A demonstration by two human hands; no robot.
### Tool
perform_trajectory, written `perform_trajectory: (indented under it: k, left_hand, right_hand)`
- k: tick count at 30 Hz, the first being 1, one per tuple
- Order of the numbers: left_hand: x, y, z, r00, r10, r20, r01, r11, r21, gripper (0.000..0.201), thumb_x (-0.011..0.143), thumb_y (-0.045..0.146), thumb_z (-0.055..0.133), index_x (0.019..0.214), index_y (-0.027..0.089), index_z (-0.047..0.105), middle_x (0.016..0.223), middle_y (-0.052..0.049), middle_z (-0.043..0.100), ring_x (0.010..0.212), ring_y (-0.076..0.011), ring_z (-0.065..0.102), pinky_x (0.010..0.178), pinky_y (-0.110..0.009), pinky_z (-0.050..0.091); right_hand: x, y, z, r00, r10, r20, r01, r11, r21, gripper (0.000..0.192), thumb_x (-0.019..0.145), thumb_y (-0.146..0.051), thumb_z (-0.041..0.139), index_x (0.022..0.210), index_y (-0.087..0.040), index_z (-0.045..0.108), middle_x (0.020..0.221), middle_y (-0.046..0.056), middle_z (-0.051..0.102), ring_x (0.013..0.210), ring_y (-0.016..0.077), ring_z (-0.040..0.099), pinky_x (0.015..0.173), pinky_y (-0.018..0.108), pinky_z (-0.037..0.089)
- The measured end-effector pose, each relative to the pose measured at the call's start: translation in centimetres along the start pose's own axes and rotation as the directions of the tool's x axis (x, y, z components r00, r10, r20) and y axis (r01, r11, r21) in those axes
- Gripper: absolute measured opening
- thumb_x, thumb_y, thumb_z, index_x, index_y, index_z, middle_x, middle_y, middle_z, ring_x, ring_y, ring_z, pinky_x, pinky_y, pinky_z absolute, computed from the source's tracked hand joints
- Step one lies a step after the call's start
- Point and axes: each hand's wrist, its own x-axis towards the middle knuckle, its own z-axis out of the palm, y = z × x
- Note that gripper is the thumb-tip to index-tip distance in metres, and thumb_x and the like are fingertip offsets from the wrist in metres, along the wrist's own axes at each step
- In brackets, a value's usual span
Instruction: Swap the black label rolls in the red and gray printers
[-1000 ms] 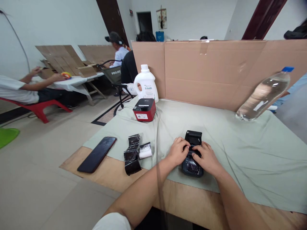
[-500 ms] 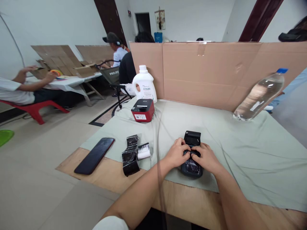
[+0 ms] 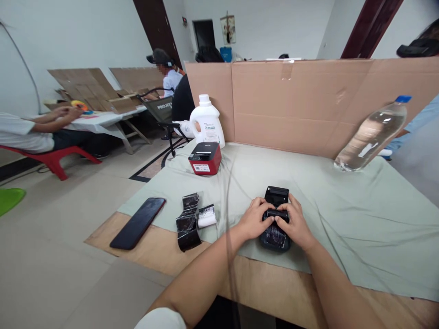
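Note:
A black handheld device (image 3: 274, 244) with its lid (image 3: 277, 194) raised lies on the green cloth in front of me; it looks like a small label printer. Across its middle is a dark roll (image 3: 276, 213). My left hand (image 3: 255, 219) pinches the roll's left end, and the right end is between the fingers of my right hand (image 3: 294, 220). Below the roll, glossy black marbled film covers the device's lower part. To the left lie a curled strip of black marbled film (image 3: 188, 221) and a small white paper roll (image 3: 207, 216).
A dark phone (image 3: 137, 224) lies at the table's left edge. Further back stand a red and black box (image 3: 206, 160) and a white jug (image 3: 207, 121). A clear water bottle (image 3: 372, 135) leans against the cardboard wall (image 3: 291, 105). Other people sit at another table (image 3: 106, 119).
The dark roll now shows between my hands over the device. My right fingers have shifted upward a little, and the view has moved slightly.

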Motion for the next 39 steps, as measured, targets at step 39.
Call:
perform_trajectory:
  k: [39]
  left_hand:
    - [-9.0, -3.7, -14.5, 0.909, -0.328, -0.257, 0.411, 0.606, 0.681, 0.047, 0.080, 0.017, 0.051, 0.127, 0.017, 0.054, 0.124, -0.012, 0.063, 0.124, -0.0304, 0.047, 0.103, -0.047, 0.035]
  right_hand:
    - [0.8, 0.3, 0.7, 0.954, 0.300, -0.024, -0.270, 0.887, 0.374, 0.051, 0.081, -0.064, 0.047, 0.101, -0.021, 0.062, 0.093, 0.007, 0.067, 0.083, 0.0223, 0.058, 0.077, 0.037, 0.046]
